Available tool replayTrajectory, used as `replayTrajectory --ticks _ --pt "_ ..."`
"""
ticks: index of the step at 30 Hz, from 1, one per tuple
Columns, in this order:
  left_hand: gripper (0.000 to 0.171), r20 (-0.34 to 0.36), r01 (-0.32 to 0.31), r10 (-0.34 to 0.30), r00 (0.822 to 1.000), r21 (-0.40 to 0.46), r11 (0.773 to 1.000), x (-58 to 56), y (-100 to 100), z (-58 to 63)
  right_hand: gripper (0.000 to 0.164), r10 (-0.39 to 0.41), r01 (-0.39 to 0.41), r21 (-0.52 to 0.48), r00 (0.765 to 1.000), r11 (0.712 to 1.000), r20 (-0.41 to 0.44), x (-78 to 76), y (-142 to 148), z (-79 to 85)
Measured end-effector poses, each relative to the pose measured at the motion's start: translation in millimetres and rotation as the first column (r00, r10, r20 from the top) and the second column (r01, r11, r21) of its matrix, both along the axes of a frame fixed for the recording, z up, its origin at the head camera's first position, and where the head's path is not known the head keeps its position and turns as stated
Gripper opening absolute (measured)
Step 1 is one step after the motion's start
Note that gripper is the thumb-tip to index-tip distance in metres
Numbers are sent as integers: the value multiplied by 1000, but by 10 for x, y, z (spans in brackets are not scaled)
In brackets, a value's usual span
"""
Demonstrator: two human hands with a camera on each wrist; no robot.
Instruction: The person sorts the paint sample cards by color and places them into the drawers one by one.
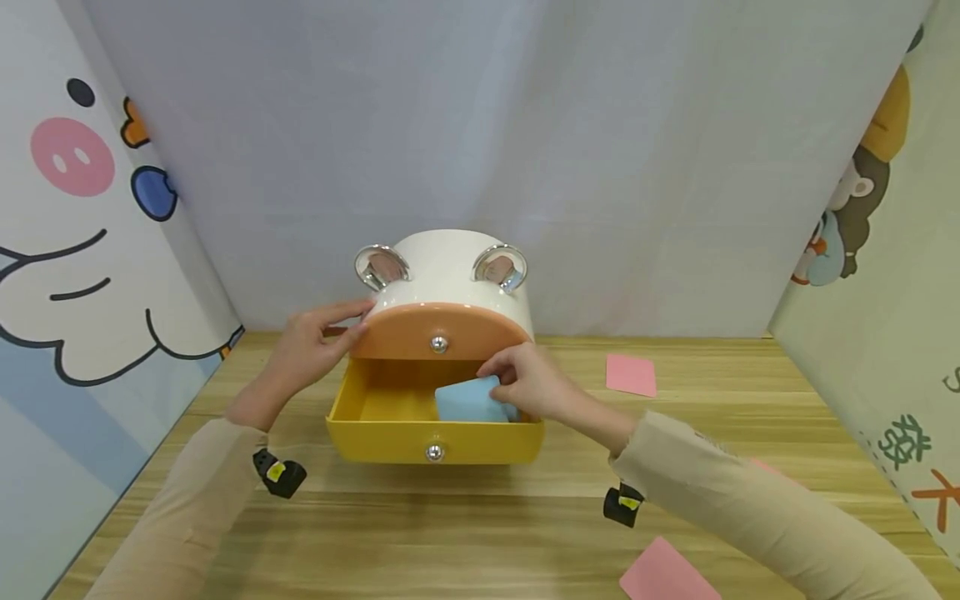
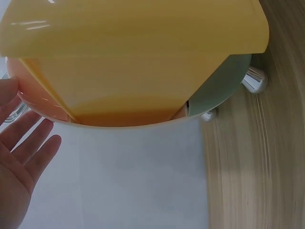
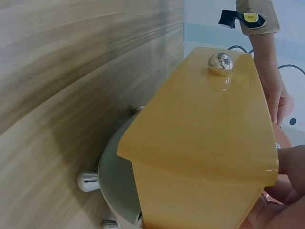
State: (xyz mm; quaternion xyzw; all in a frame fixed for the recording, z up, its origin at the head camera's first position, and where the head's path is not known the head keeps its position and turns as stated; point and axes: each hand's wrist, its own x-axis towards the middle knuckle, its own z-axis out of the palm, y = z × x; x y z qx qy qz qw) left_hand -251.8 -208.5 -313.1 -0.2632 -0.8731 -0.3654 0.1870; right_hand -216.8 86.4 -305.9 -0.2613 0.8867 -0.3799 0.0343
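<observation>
A small white cabinet (image 1: 450,258) with silver-rimmed ears has an orange upper drawer (image 1: 405,333), closed, and a yellow lower drawer (image 1: 375,442) pulled out. My right hand (image 1: 528,383) pinches a light blue card (image 1: 468,402) inside the yellow drawer, near its right end. In the right wrist view the yellow drawer (image 3: 200,124) hides the card. Extended fingers of my left hand (image 1: 318,342) rest against the cabinet's left side, beside the orange drawer. The left wrist view shows that hand (image 2: 21,152) with its fingers spread along the cabinet's rim.
On the wooden table (image 1: 360,533), a pink card (image 1: 631,375) lies right of the cabinet and another pink card (image 1: 667,575) near the front. Part of a third pink piece shows behind the right sleeve. A pale curtain (image 1: 637,167) hangs behind, with cartoon-printed panels at both sides.
</observation>
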Motion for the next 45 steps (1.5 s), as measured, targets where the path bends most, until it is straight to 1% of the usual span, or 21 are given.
replayTrajectory --ticks 3,7,10,13,16,19,22,25,27,30,33,35,37,40,43,45 --pt "32 -1 5 -5 1000 6 1000 -7 5 -3 20 -6 9 40 998 999 -61 29 24 35" --pt "31 -5 12 -12 1000 13 1000 -3 10 7 21 -3 8 36 992 999 -124 55 90 91" --pt "31 -4 18 -18 1000 22 1000 3 10 15 22 4 -3 7 988 1000 -153 78 146 121" --pt "31 -2 19 -19 1000 25 999 9 8 18 22 13 -21 -55 989 998 -150 133 188 131" --pt "31 -1 16 -16 1000 23 1000 6 10 15 22 9 -30 -133 987 991 -158 241 197 122" --pt "32 9 8 -8 1000 11 1000 7 14 15 22 -4 -31 -185 982 982 -189 379 181 82" --pt "33 22 3 -3 1000 4 1000 11 17 12 21 -10 -41 -224 975 974 -222 518 149 -3" --pt "33 24 7 -7 1000 1 1000 14 14 9 21 -9 -55 -267 973 962 -232 630 104 -120" --pt "33 21 12 -13 1000 7 1000 12 10 6 21 -7 -59 -300 977 952 -212 693 63 -204" --pt "33 18 17 -18 1000 9 1000 7 1 5 22 -1 -53 -350 988 935 -154 774 -7 -334" --pt "34 22 21 -21 1000 8 1000 8 1 6 23 -3 -26 -393 997 919 -73 850 -81 -451" --pt "34 26 21 -21 999 7 1000 12 0 8 23 -14 6 -416 1000 909 -18 893 -134 -521" --pt "34 31 19 -19 999 9 1000 20 0 13 23 -37 54 -439 998 897 47 929 -189 -582" --pt "33 27 18 -18 999 12 1000 23 -7 16 23 -71 124 -479 989 869 126 950 -275 -662" --pt "33 18 14 -14 1000 6 1000 20 -8 17 23 -121 192 -526 979 828 167 941 -365 -723" --pt "34 11 16 -16 1000 0 1000 15 -5 12 24 -147 222 -544 973 809 178 931 -417 -764"
